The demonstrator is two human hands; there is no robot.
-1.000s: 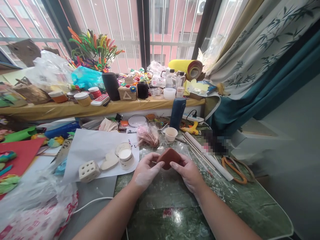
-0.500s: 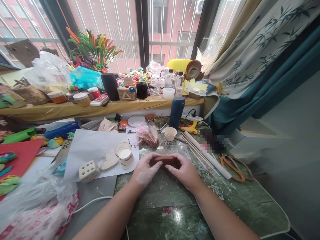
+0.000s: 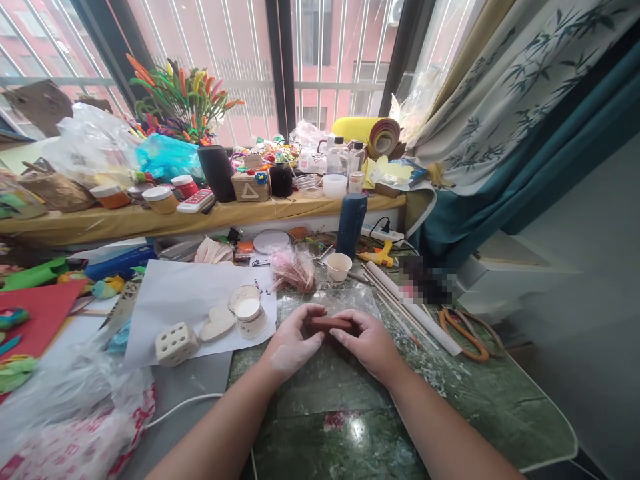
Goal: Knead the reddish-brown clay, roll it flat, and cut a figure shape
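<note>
A flat reddish-brown clay piece (image 3: 330, 325) lies low on the green marbled table (image 3: 450, 393), held between both my hands. My left hand (image 3: 293, 345), dusted white, curls its fingers around the piece's left end. On the right end, my right hand (image 3: 367, 343) grips with fingers and thumb. Just left of my hands, a sheet of white paper (image 3: 175, 297) carries a small open pot of white powder (image 3: 249, 311), a white heart shape (image 3: 217, 323) and a white cube with holes (image 3: 177, 343).
A paper cup (image 3: 339, 266), dark blue bottle (image 3: 351, 225), yellow glue gun (image 3: 377, 256), white rods (image 3: 415, 310) and orange-handled scissors (image 3: 465, 330) lie behind and right. A pink bundle in plastic (image 3: 294, 270) sits ahead. Plastic bags (image 3: 70, 413) crowd the left. The windowsill shelf (image 3: 150, 217) is cluttered.
One second ago the clay piece was raised and tilted toward me, showing its broad face. Both hands have since lowered it flat to the table and kept hold of it.
</note>
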